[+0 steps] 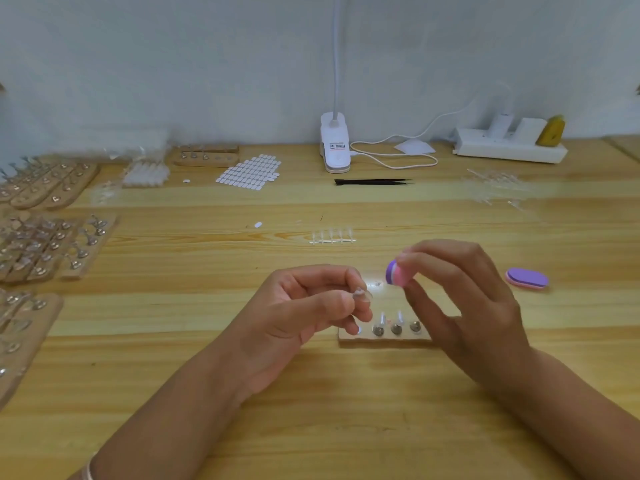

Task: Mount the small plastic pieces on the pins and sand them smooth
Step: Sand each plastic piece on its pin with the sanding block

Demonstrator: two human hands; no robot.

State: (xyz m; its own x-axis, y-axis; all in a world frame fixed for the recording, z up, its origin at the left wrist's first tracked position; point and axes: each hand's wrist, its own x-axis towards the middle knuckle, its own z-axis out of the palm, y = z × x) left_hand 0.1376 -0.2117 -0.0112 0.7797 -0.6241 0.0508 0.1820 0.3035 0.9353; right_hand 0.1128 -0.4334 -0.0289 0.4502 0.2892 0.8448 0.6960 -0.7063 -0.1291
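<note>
Pale wall [173, 64] behind a light wooden table [311, 410]; white clip lamp [334, 143] at its back edge.

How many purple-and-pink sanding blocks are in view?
2. One sanding block is pinched in the right hand; the second block lies on the table to its right. No more visible.

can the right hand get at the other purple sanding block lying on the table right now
Probably yes for reach: the spare sanding block lies on the table just beside the right hand, with nothing between them. But that hand is pinching the held sanding block, so gripping a second looks awkward.
</note>
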